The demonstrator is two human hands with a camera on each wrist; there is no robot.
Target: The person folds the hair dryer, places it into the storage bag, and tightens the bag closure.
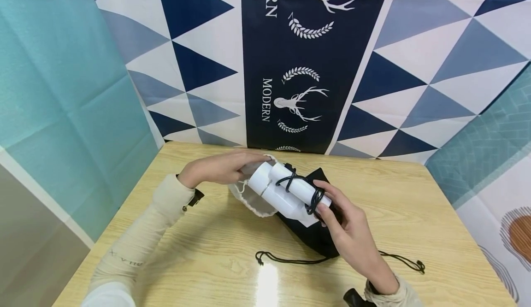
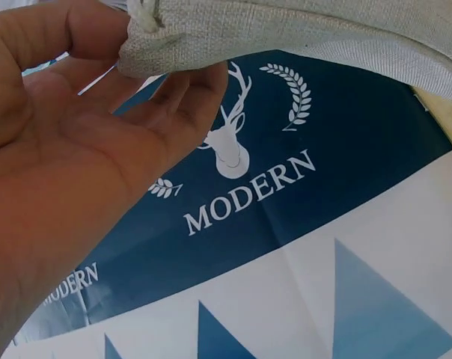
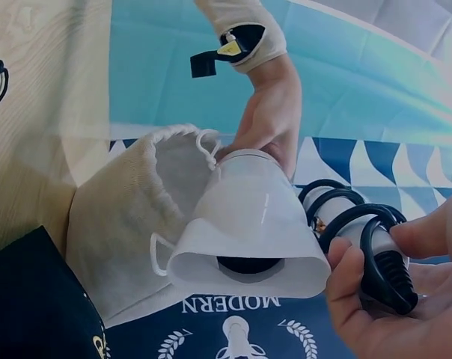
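Note:
A white hair dryer [image 1: 279, 200], its handle [image 1: 299, 188] folded alongside the barrel and wound with a black cord [image 1: 315, 200], is tilted over the table. My right hand [image 1: 352, 231] grips the handle end and the cord between thumb and fingers. At the upper left, my left hand [image 1: 220, 166] pinches the rim of a beige drawstring pouch [image 2: 286, 30]. The pouch mouth gapes beside the barrel's far end, which overlaps it in the head view. In the right wrist view, the dryer's wide flat nozzle [image 3: 248, 280] faces the camera.
Beneath the dryer a black drawstring bag [image 1: 307, 240] lies on the wooden table [image 1: 207, 251], its cords [image 1: 286, 260] spread to both sides. A patterned cloth [image 1: 207, 44] hangs behind the table's back edge, with a teal sheet [image 1: 62, 90] at the left.

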